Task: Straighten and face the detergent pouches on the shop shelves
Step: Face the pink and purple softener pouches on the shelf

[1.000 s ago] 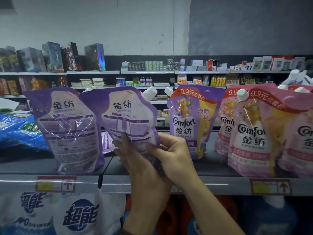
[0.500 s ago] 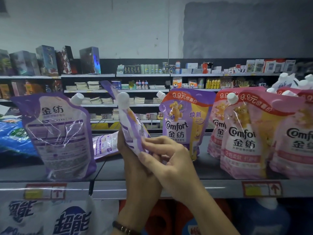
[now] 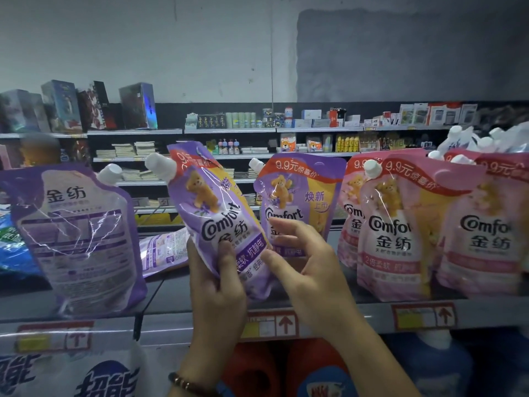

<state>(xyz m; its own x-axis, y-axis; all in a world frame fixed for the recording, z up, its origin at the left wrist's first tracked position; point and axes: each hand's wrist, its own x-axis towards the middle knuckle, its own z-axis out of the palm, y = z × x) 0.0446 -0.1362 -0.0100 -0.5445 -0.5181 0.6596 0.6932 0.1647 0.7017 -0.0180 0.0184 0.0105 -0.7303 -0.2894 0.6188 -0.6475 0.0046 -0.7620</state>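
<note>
- The purple pouch (image 3: 217, 224) in my left hand (image 3: 213, 285) shows its printed front with the bear and the Comfort name; its white cap points to about 10 o'clock, so it leans left.
- At 9 o'clock, a purple pouch (image 3: 77, 239) stands on the shelf with its back label facing out.
- Between those two, another purple pouch (image 3: 164, 250) lies flat, further back.
- At 2 o'clock, a purple front-facing pouch (image 3: 297, 202) stands upright.
- At 3 o'clock, the pink pouches (image 3: 400, 236) stand crowded, fronts out, overlapping.
</note>
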